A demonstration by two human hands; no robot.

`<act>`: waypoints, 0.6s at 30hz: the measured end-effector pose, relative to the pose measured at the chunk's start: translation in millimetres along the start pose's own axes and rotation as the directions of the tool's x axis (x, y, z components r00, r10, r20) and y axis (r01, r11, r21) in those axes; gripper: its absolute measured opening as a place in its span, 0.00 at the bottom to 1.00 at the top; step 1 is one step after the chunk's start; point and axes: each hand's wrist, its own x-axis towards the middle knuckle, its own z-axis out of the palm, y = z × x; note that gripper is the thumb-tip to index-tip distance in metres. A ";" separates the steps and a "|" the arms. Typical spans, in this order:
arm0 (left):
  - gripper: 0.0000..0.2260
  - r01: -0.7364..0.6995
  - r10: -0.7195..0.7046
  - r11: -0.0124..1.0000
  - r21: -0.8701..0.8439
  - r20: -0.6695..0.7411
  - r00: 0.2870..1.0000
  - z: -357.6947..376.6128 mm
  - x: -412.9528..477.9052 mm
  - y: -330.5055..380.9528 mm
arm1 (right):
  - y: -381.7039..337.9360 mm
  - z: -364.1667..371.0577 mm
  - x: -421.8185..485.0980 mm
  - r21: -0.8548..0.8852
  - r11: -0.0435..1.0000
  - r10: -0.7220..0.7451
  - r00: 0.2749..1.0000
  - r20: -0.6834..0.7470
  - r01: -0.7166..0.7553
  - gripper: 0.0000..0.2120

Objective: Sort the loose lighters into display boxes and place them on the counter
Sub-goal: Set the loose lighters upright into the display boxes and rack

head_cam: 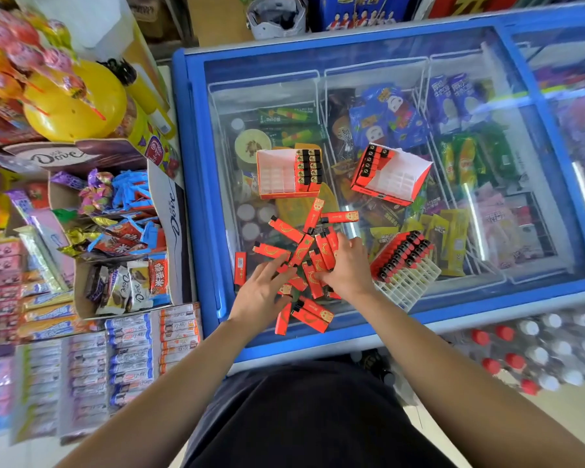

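Several loose red lighters (286,231) lie in a heap on the freezer's glass lid (284,96). My left hand (262,292) rests on the heap's left side with fingers spread. My right hand (347,265) lies on its right side, fingers curled around a few lighters. Two red display boxes stand beyond the heap: the left box (277,175) has one column of lighters at its right, the right box (394,179) has a few at its left. A white grid tray (407,282), about half full of lighters, sits to the right of my right hand.
The blue-framed chest freezer (196,197) holds ice creams under the glass. A counter at the left carries candy boxes (122,231) and a yellow lollipop stand (75,103). Bottled water packs (537,346) stand on the floor at the right.
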 end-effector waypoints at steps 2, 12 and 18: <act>0.28 0.011 -0.012 1.000 -0.024 -0.019 1.000 -0.5 2.5 1.6 | 0.6 -2.2 4.8 0.045 0.999 0.021 1.000 0.015 -0.022 0.44; 0.13 -0.020 0.023 0.999 0.038 -0.091 0.996 -1.8 -12.7 5.9 | -10.4 -4.0 10.0 0.031 0.999 0.017 0.998 0.062 -0.019 0.39; 0.23 -0.065 0.054 0.995 0.072 0.149 0.987 12.9 -34.3 9.9 | -4.6 -4.1 11.2 0.056 0.998 -0.019 0.996 0.091 0.013 0.25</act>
